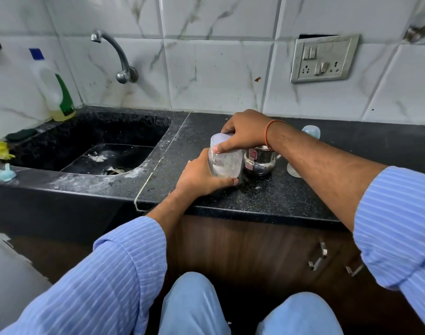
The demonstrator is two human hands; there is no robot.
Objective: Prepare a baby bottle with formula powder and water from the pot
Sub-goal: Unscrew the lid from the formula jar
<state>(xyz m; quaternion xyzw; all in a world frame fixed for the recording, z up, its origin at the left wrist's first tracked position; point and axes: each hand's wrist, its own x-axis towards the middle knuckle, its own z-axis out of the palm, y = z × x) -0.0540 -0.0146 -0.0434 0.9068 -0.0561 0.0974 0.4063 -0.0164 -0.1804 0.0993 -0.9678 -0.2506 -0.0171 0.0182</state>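
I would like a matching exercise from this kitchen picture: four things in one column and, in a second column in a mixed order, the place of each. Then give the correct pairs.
Things:
1. baby bottle
2. steel pot
3. dish soap bottle
4. tap

Places:
A. on the wall above the sink
B. in the corner at the left, behind the sink
C. held on the counter between the left hand and the right hand
D. on the counter, just right of the clear bottle

Pairs: 1-C, 2-D, 3-B, 4-A
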